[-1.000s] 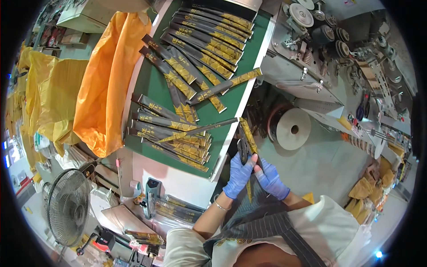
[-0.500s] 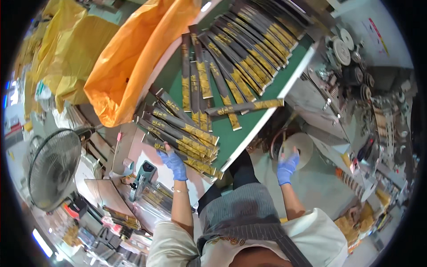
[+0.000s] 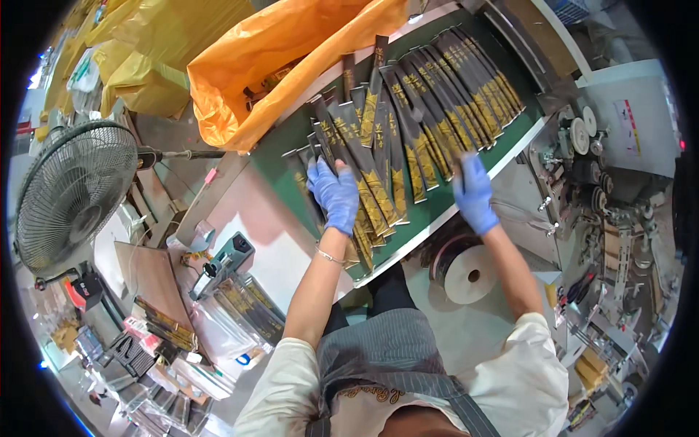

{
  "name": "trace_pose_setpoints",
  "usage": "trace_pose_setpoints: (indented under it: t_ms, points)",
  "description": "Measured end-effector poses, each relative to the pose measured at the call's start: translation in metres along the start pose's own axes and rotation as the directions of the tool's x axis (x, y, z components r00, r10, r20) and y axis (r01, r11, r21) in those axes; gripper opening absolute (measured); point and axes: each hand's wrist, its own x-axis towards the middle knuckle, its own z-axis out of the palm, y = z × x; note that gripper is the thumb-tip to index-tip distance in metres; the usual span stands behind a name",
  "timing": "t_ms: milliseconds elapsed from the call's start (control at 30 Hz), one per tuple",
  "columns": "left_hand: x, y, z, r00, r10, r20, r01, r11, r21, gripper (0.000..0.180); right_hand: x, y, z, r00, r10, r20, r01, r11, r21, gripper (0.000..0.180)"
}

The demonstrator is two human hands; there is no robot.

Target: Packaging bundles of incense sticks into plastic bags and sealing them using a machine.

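Long, narrow dark-grey and gold packets [image 3: 466,95] lie in an overlapping row on a green conveyor belt [image 3: 273,162]. My left hand [image 3: 335,197], in a blue glove with bare fingertips, rests on the packets at the left end of the row. Its fingers are stretched out and the thumb stands apart. Over the belt's near edge is my right hand [image 3: 475,195], gloved the same way. Its fingers reach toward the packets' lower ends, slightly smeared by motion, and nothing shows in its grasp.
A large orange bag [image 3: 218,109] gapes along the belt's far side, some packets inside it. At left stands a fan [image 3: 76,193]. Bagged packets [image 3: 251,309] lie on the table beside a grey device [image 3: 226,262]. A white-faced roll [image 3: 466,275] sits below the belt's near edge.
My left hand has moved right and farther onto the packets. The right hand has come up from beside the roll to the belt's edge. The packet lying crosswise no longer lies there.
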Motion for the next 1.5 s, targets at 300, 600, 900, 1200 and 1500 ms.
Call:
trace_pose_setpoints:
  t_ms: [300,600,900,1200,1500]
  points:
    - [-0.009,-0.084,-0.018,0.976,0.069,-0.207,-0.016,0.969,0.245,0.054,0.143,0.196,-0.003,0.889,0.423,-0.174,-0.438,0.677,-0.592,0.044]
    - [-0.003,-0.040,-0.024,0.964,-0.202,-0.172,0.231,0.959,0.165,0.048,0.129,0.096,0.089,0.952,0.279,-0.124,-0.298,0.771,-0.563,0.062]
    - [0.011,-0.101,-0.045,0.979,-0.203,0.036,0.198,0.875,-0.441,0.093,0.047,-0.135,0.153,0.978,0.191,0.089,-0.177,0.974,-0.138,0.062]
    - [-0.037,-0.199,-0.126,0.850,-0.184,0.494,0.518,0.118,-0.847,0.075,-0.063,-0.271,0.216,0.848,0.258,0.463,-0.446,0.819,0.361,0.055]
    - [-0.094,-0.311,-0.127,0.958,-0.125,0.257,0.183,0.960,-0.213,0.086,-0.142,-0.271,0.315,0.892,0.237,0.384,-0.286,0.955,0.076,0.057]
